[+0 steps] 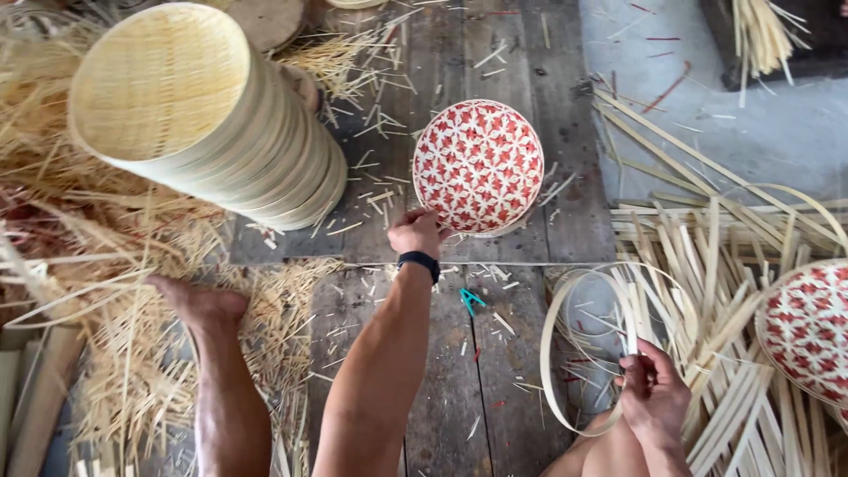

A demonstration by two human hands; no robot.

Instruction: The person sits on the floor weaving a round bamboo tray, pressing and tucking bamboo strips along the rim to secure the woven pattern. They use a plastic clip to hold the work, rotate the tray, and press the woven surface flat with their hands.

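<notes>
My left hand (pixel 415 232) reaches forward and grips the near rim of a round red-and-white woven basket (pixel 479 164) that lies upside down on the grey wooden floor (pixel 495 371). A black band sits on that wrist. My right hand (pixel 652 391) rests by my knee at the lower right and pinches a thin bamboo strip bent into a hoop (pixel 565 344). The hoop stands on edge beside my leg.
A tall leaning stack of plain woven baskets (pixel 208 115) fills the upper left. My bare foot (pixel 196 305) rests among straw scraps. Flat bamboo strips (pixel 707 283) lie piled at right, beside another red-and-white basket (pixel 808 327). Small teal clippers (pixel 470 300) lie on the floor.
</notes>
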